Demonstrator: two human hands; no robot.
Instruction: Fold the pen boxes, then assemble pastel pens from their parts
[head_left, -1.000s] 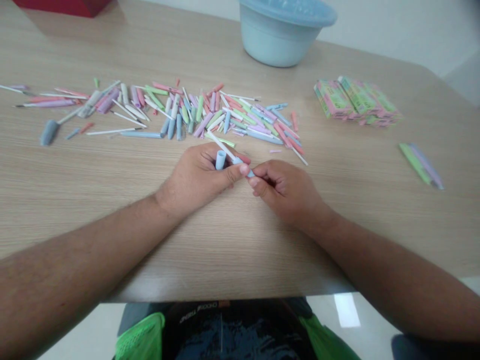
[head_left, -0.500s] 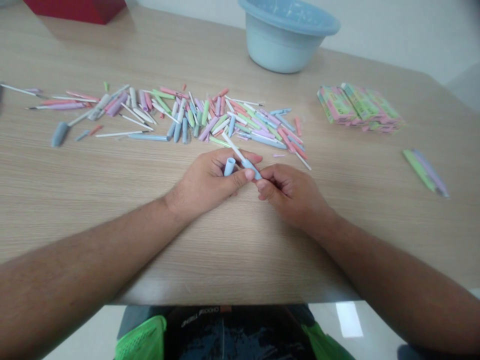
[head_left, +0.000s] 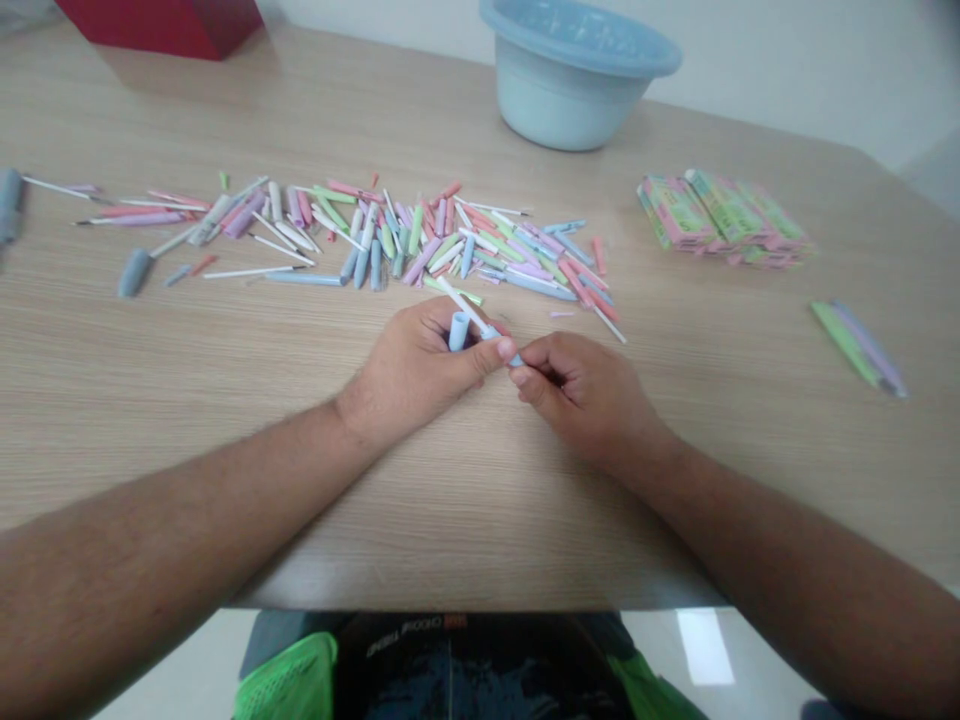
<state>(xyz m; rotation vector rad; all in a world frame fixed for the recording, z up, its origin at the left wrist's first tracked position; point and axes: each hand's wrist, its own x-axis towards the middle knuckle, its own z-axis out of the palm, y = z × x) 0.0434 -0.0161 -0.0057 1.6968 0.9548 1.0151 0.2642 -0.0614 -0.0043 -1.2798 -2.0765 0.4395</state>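
Between thumb and fingers, my left hand point(head_left: 424, 355) grips a light blue pen piece point(head_left: 491, 333) with a white refill point(head_left: 461, 303) sticking out toward the upper left. A second blue tube point(head_left: 458, 331), its round opening facing up, is tucked in the same hand. The fingertips of my right hand point(head_left: 581, 385) are closed on the lower end of the blue pen piece, and they hide its tip. Just beyond both hands lies a long spread of pastel pen parts point(head_left: 416, 240): barrels, caps and white refills in blue, green, pink and purple.
A blue basin point(head_left: 574, 100) stands at the back, with a red box point(head_left: 165, 25) at the far left. Stacked green-and-pink packets point(head_left: 720, 215) are at the right. Nearer on that side lie a green pen point(head_left: 844, 342) and a purple pen point(head_left: 868, 345). The table edge is close to my body.
The white refill and blue piece have shifted slightly, and less of the blue piece shows between my fingers. Both hands keep their hold. The whole view has moved a little.
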